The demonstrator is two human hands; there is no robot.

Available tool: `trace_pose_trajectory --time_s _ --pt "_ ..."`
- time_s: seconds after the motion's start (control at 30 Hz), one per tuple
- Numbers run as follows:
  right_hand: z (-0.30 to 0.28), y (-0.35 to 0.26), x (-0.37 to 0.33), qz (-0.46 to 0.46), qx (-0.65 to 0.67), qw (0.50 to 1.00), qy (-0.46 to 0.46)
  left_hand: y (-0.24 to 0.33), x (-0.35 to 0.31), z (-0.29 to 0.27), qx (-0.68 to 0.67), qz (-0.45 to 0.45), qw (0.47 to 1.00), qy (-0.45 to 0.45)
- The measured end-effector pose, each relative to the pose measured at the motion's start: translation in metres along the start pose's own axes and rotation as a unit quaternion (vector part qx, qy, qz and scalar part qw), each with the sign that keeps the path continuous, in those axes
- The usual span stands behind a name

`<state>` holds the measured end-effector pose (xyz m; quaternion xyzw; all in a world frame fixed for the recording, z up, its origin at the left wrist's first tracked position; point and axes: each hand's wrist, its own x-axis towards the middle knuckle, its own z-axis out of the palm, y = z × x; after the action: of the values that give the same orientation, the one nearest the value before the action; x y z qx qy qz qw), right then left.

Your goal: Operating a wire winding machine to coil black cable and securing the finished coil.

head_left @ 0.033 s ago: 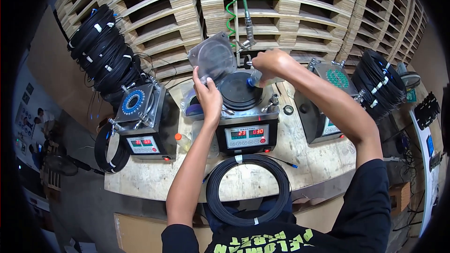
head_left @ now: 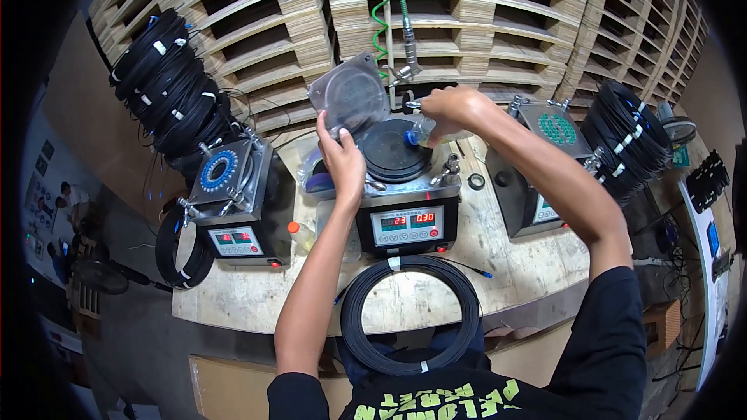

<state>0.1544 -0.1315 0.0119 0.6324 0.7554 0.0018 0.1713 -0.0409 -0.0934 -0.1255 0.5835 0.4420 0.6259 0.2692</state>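
At the middle machine, my left hand grips the lower edge of a tilted square plate with a round recessed face. The plate stands raised behind and left of a black round disc on top of the machine. Over the disc's right side, my right hand is closed round a small clear bottle. Its blue end points down and left, close to the disc; whether it touches, I cannot tell. Part of the bottle is hidden by my fingers.
Similar machines stand left and right. Black cable coils are stacked at far left and right; another coil lies at the table's front edge. An orange-capped bottle stands near my left forearm. A green air hose hangs behind.
The bottle's blue end sits slightly further left over the disc. My left hand keeps its grip on the raised plate.
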Motion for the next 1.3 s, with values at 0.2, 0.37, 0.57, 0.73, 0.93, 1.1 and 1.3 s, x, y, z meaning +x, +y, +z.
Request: trace_pose_trajectory --time_s 0.2,0.37,0.57,0.73,0.93,1.1,1.3 --pt "0.109 0.056 -0.046 -0.078 0.464 0.856 0.215 0.000 -0.001 0.007 -0.006 -0.022 1.000 -0.011" --pt "0.216 0.038 -0.088 0.039 0.649 0.683 0.332 0.000 0.001 0.009 -0.017 0.000 1.000 -0.015" --pt "0.335 -0.003 -0.099 0.178 0.603 0.693 0.353 -0.006 0.006 0.011 -0.018 -0.050 0.998 -0.031" --pt "0.356 -0.025 -0.102 0.206 0.634 0.638 0.386 -0.008 0.002 0.014 0.001 -0.089 0.996 -0.019" --pt "0.320 -0.019 -0.103 0.155 0.573 0.708 0.382 -0.028 0.010 0.009 0.015 -0.039 0.999 0.029" --pt "0.216 0.007 -0.069 0.104 0.622 0.624 0.461 -0.028 0.008 0.008 -0.016 -0.047 0.998 0.045" --pt "0.045 0.006 0.027 -0.106 0.631 0.704 0.308 -0.017 0.011 0.013 -0.086 -0.141 0.986 0.017"
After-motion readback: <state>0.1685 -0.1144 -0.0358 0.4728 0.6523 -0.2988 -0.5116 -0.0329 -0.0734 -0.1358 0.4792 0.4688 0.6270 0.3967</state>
